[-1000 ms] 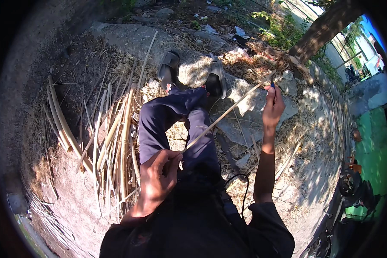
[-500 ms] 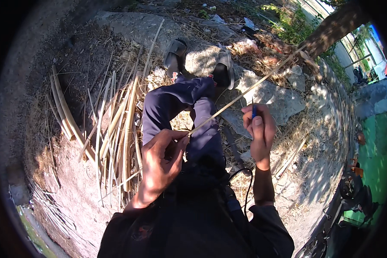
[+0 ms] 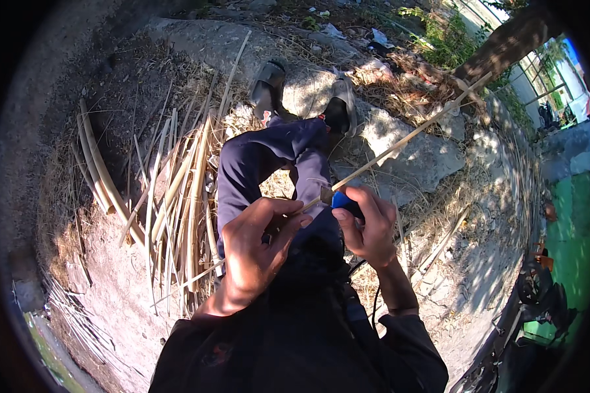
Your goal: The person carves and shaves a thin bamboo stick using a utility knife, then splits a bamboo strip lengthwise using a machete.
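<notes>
A long, thin cane strip (image 3: 410,136) slants across my lap from lower left to upper right. My left hand (image 3: 254,242) pinches it between thumb and fingertips, and its thin tail shows below that wrist. In my right hand (image 3: 372,228) is a small knife (image 3: 339,199) with a blue handle, closed in the fingers. The short blade touches or lies right against the strip, just beyond my left fingertips. Exactly how the edge meets the strip is too small to tell.
Many split cane strips (image 3: 193,196) lie heaped on the ground to the left, with thicker curved pieces (image 3: 97,157) beyond. Flat rocks (image 3: 416,154) and dry grass lie ahead of my shoes (image 3: 339,108). A tree trunk (image 3: 511,42) leans at the upper right.
My right hand has come down and left, bringing the knife from clear of the strip to the strip beside my left fingers. The strip's far end has shifted up and right.
</notes>
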`<state>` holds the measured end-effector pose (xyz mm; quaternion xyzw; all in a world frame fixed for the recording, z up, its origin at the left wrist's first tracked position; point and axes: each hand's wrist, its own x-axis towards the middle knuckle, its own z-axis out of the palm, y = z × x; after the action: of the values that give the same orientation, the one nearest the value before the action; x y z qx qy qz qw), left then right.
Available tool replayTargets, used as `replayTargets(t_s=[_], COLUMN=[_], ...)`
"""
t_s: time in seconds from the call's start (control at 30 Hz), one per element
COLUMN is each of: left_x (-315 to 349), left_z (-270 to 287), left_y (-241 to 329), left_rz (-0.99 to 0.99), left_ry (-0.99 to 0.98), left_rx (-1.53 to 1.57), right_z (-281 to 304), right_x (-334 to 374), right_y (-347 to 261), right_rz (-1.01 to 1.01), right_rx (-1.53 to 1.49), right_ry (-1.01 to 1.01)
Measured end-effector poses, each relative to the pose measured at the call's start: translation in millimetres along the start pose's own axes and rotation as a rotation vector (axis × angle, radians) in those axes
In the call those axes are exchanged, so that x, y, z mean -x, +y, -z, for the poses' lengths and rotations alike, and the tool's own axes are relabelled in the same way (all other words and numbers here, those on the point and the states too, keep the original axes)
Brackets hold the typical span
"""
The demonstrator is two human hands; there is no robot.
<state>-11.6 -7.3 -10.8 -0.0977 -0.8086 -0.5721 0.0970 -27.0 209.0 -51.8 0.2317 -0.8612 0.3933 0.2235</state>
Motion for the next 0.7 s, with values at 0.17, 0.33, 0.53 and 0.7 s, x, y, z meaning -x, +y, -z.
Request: replayTargets(t_s=[0.17, 0.33, 0.53, 0.7], left_x=[1, 0, 1, 4], left_z=[1, -3, -3, 7], left_y=[1, 0, 4, 2], left_rz=[0.016, -0.007, 0.004, -0.018], left_ry=[-0.009, -0.043, -0.08, -0.135], left_rx=[-0.032, -0.009, 0.021, -0.065], right_z=[10, 15, 15, 23], right_x=[-1, -10, -15, -19], right_y=[4, 7, 11, 16], right_rz=[-0.055, -0.442, -0.598, -0.576], right_rx=[0.034, -0.595, -0.842, -0.921], right_ry=[0.093, 0.243, 0.208, 0.374])
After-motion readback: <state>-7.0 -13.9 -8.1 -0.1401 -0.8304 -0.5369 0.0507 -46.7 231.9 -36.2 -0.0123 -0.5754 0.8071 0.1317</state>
